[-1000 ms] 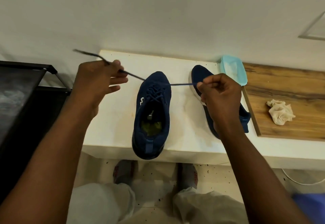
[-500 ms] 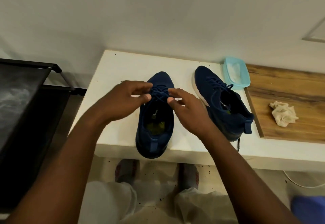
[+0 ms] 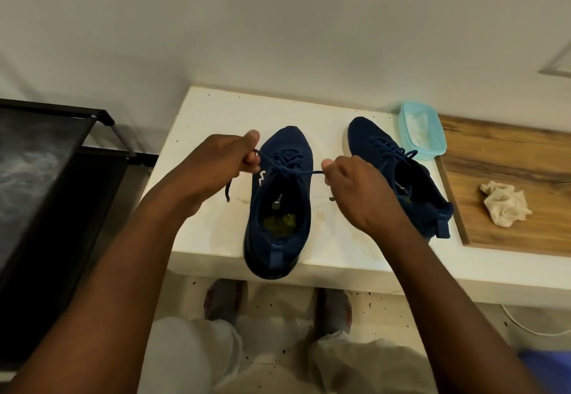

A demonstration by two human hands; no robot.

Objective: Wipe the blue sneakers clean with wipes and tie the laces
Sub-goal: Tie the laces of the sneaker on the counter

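White bench top with two sneakers, a tub and a board

The white bench top (image 3: pixel 216 115), faintly stained and speckled, carries a navy sneaker (image 3: pixel 279 205) with its heel hanging over the near edge, and a second navy sneaker (image 3: pixel 417 189) to its right, angled, toe toward the wall. A pale blue plastic tub (image 3: pixel 432 154) sits just beside that toe, at the far corner of a wooden board (image 3: pixel 509 162); a crumpled, soiled wipe (image 3: pixel 505 203) lies on the board.
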